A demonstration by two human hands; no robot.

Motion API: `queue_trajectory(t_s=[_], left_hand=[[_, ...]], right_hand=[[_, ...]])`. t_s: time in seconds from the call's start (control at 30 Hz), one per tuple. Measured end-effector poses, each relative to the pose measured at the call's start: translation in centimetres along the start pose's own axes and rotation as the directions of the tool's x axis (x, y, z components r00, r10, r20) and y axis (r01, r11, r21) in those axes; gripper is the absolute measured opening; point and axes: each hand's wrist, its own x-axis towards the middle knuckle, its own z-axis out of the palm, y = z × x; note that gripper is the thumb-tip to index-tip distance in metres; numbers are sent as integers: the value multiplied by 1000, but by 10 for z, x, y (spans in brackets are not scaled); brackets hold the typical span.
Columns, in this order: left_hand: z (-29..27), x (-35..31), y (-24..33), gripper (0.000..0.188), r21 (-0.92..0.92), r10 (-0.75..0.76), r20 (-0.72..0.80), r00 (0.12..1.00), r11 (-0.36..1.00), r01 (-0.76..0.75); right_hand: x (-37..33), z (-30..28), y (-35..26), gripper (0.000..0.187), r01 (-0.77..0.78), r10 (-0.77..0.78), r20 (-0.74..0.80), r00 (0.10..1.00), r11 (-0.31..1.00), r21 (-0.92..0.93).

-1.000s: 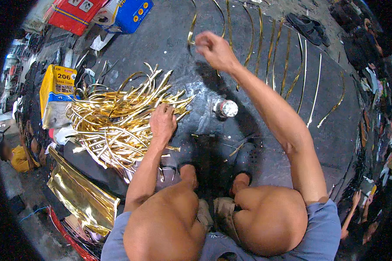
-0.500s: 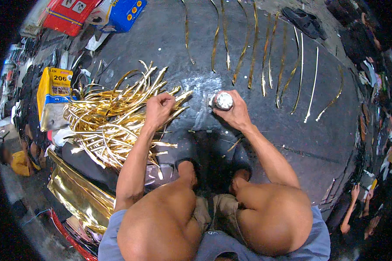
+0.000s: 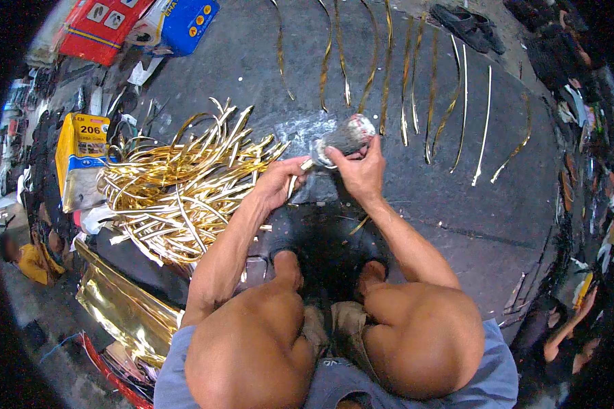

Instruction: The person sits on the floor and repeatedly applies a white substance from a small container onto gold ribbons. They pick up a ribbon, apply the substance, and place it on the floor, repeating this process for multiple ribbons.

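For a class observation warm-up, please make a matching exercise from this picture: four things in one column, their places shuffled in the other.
Things:
1. Smeared grey container
2. Heap of gold strips
3. Black sandals
4. Red box

Places:
A. Near the top right
B. Just left of the left hand
C. Near the top left
D. In the right hand

Pairs: 1-D, 2-B, 3-A, 4-C
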Motion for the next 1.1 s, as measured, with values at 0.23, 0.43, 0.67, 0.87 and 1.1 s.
queue_trajectory(t_s=[0.23,0.43,0.67,0.87,1.1], left_hand=[[16,8,14,26,741,240,-27,970,656,-142],[8,52,14,14,915,277,-22,961,394,-92],[8,58,11,25,981,378,33,925,165,-102],[46,25,-6,62,746,582,442,683,185,-640],[46,26,-5,55,793,591,441,676,95,-601]], right_hand=[[13,-51,40,71,-57,34,-203,979,992,-109],[15,-32,42,61,147,-145,-52,988,989,28],[1,5,54,73,549,-532,155,832,752,-365],[-6,-2,59,69,511,-466,212,859,810,-288],[27,-4,99,42,-103,104,112,988,994,-23]])
